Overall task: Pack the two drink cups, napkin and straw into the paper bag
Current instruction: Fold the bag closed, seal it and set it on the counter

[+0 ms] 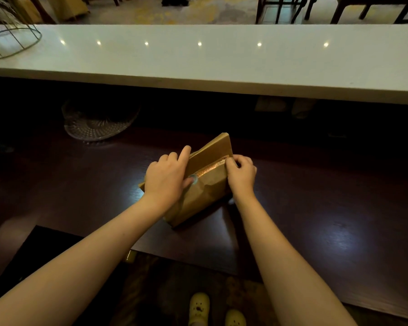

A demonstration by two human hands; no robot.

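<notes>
A brown paper bag (205,194) stands on the dark wooden table (316,208), with its top flap folded back. My left hand (166,177) grips the bag's left side at the mouth, thumb pressed on the front. On the right end of the mouth, my right hand (242,172) pinches the edge. A thin strip of something shiny and orange-pink (211,168) shows in the narrow opening between my hands. I cannot tell what it is. No cups, napkin or straw are visible outside the bag.
A clear glass plate (97,125) lies at the back left of the dark table. Behind it runs a raised white counter (222,60), with a wire basket (12,41) on its left end. The table's near edge is cut away in front of me.
</notes>
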